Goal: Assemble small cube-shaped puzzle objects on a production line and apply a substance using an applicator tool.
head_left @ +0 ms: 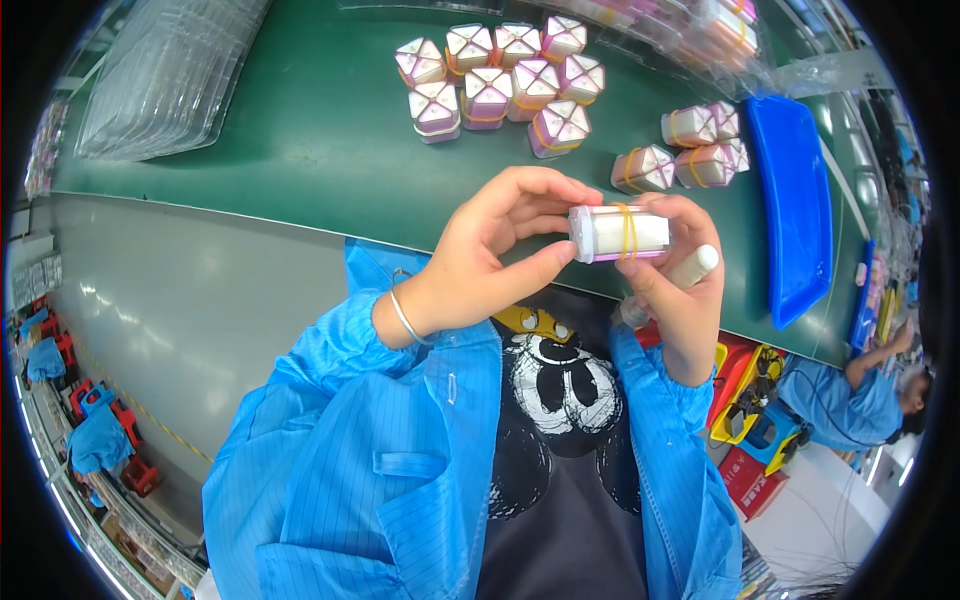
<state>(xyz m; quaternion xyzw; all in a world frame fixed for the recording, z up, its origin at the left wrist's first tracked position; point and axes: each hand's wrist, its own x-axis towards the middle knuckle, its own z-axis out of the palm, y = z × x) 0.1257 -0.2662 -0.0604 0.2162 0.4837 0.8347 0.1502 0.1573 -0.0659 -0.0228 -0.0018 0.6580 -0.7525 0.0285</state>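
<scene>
Between both hands I hold a small bundle (640, 236) of white and pink pieces, lying sideways with a yellow rubber band round its middle. A pale translucent rim shows at its left end. My left hand (490, 245) grips that end, thumb below and fingers above. At the right end my right hand (685, 300) closes on the bundle between thumb and fingers. A white rounded cylinder (695, 266) sticks out by the right fingers; whether it is a finger cover or a held piece I cannot tell. Beyond the hands, several similar banded bundles (487, 97) stand on the green table (310, 110).
More bundles (700, 150) stand at the right, beside a blue tray (790, 210). Stacked clear plastic trays (170, 80) lie at the far left, with plastic-wrapped bundles (700, 30) at the back. A person in blue (840, 395) sits at the right, near coloured bins (750, 395).
</scene>
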